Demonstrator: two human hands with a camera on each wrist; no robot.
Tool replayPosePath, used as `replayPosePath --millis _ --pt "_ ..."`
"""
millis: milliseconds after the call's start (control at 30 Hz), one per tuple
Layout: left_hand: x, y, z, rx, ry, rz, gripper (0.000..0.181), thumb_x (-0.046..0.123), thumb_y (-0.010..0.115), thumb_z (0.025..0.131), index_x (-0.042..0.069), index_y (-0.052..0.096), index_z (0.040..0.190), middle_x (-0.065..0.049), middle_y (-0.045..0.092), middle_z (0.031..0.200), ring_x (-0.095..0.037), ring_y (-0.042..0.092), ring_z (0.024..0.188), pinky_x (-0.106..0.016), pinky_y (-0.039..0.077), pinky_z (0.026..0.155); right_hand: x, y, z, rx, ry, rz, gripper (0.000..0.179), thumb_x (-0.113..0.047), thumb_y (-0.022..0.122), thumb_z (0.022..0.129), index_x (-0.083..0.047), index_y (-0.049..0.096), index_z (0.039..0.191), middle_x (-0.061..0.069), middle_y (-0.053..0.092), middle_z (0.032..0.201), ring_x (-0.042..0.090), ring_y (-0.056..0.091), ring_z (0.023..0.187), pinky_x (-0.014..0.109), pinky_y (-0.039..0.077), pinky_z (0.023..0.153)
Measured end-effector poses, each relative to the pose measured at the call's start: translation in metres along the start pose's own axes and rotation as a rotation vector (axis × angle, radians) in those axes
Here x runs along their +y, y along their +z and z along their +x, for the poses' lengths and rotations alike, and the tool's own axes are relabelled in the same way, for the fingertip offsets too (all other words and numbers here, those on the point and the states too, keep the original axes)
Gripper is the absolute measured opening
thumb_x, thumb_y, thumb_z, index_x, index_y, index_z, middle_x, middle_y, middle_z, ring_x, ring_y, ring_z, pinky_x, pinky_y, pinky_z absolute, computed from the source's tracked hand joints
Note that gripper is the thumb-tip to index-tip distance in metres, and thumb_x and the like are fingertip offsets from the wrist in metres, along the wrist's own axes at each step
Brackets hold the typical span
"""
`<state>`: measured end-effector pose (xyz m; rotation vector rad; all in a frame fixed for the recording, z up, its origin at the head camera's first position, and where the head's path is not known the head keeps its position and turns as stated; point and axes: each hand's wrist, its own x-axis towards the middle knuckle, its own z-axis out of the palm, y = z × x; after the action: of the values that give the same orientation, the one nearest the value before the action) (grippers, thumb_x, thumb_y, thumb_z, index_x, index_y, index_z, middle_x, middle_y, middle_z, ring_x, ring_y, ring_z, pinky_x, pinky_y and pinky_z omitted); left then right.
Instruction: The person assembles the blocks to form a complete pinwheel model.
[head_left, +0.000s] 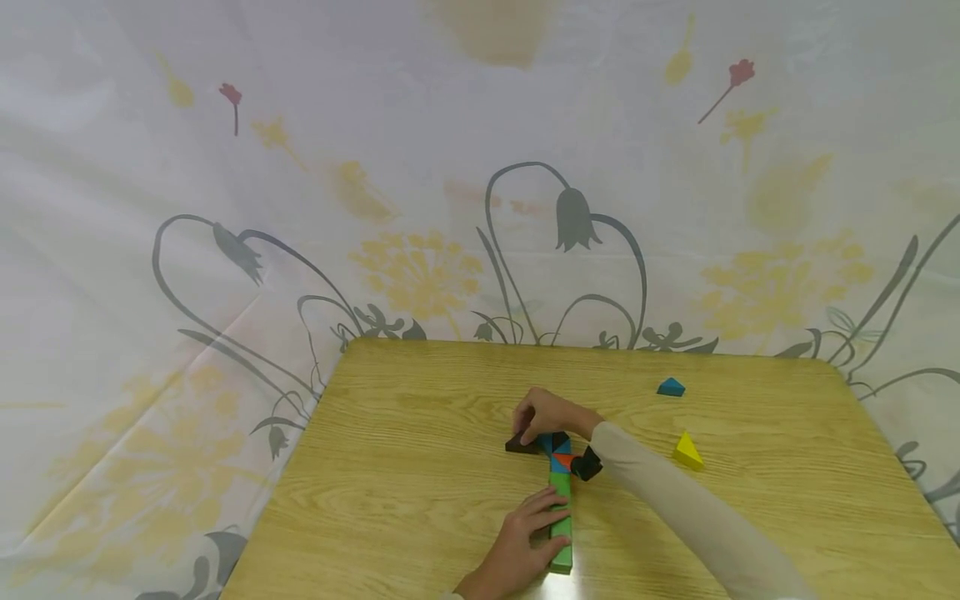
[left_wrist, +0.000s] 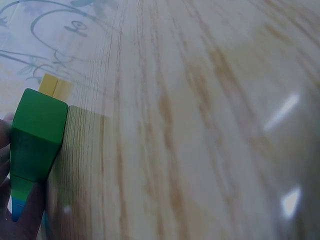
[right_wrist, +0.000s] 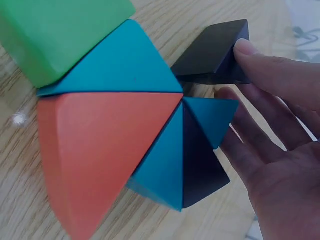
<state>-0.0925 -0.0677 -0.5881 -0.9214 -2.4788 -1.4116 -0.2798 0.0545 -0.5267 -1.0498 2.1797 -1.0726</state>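
Observation:
My right hand pinches a black triangular block between thumb and fingers, just left of the upper end of a row of blocks on the table. Beside it, in the right wrist view, an orange triangular block lies against a blue triangular block. A smaller blue triangle and a dark triangle fan out near my right fingers. Lower down, my left hand grips the green blocks lined up below the blue and orange ones, with fingers and thumb around their sides.
Another black block sits at the right of the row, under the right forearm. Farther right lie a yellow triangular block and a blue triangular block. The wooden table meets a flower-patterned curtain at its back.

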Motion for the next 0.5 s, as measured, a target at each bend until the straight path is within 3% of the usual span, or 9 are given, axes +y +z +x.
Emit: replayPosePath --millis 500 --pt "-0.0002 0.0003 -0.0005 -0.007 -0.012 0.004 0.034 0.017 0.066 0.090 0.002 0.064 0.121 -0.006 0.057 0.129 -0.026 0.045 0.129 -0.039 0.042 0.102 0.0022 -0.0022 -0.0102 -0.002 0.077 0.012 0.011 0.005 0.075 0.075 -0.004 0.073 0.079 0.001 0.068 0.075 0.014 0.062 0.067 0.027 0.054 0.060"
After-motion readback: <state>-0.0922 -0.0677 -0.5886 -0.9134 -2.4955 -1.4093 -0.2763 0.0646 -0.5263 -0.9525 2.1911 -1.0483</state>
